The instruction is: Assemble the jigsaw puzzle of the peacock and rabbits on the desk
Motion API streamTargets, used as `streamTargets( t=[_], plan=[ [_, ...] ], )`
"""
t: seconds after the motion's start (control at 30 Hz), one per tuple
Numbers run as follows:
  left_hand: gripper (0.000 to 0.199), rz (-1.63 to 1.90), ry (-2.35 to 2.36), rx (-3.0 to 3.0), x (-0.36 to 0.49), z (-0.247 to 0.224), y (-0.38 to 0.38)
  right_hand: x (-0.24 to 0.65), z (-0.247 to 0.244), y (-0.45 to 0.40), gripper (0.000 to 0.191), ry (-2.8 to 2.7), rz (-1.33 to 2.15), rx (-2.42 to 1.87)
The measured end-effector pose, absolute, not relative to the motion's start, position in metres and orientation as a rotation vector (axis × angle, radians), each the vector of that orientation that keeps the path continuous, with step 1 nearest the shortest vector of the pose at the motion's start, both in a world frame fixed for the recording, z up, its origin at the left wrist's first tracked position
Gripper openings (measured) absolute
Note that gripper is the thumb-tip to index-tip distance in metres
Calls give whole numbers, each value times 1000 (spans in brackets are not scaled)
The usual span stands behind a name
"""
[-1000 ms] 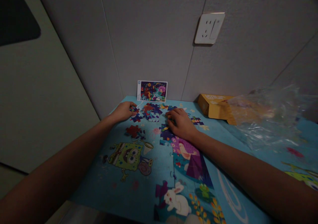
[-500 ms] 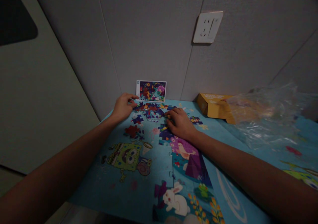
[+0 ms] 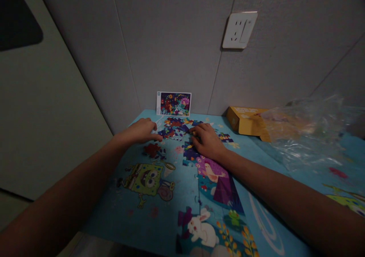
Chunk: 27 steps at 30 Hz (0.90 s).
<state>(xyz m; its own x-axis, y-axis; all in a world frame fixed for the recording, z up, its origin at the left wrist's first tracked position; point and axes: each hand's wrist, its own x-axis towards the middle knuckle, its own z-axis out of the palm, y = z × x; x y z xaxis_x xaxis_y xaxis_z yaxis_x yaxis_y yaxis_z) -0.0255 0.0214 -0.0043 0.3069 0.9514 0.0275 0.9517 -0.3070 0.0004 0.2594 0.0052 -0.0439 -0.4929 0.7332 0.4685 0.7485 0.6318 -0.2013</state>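
While the left hand [image 3: 144, 130] sits bent-fingered beside the loose puzzle pieces [image 3: 177, 123] on the blue table [image 3: 182, 190], thumb poking toward them, the right hand [image 3: 208, 140] rests palm-down at the far end of the joined puzzle section [image 3: 224, 188], fingers loosely curled. Can't tell if either's gripping anything.

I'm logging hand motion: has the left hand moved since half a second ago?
Yes: the left hand has moved lower in the view, away from the stationary picture card.

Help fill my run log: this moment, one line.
left hand: near loose pieces; right hand: by joined puzzle; picture card: upright at wall; yellow box: partly behind plastic bag
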Motion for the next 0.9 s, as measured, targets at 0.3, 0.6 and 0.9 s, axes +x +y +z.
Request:
streamTargets(
  t=[0.3, 0.6, 0.9],
  plan=[
    [32, -33, -1879, -2690, -23, -2, 21, 259, -45, 5, 28, -2331, -38, -1163],
    [53, -56, -1758, -2504, -19, -5, 18, 289, -17, 21, 33, -1888, -186, -1445],
    [45, -172, -1302, -2847, 10, -25, 14, 348, 13, 47, 28, -2119, -178, -1949]
  ],
)
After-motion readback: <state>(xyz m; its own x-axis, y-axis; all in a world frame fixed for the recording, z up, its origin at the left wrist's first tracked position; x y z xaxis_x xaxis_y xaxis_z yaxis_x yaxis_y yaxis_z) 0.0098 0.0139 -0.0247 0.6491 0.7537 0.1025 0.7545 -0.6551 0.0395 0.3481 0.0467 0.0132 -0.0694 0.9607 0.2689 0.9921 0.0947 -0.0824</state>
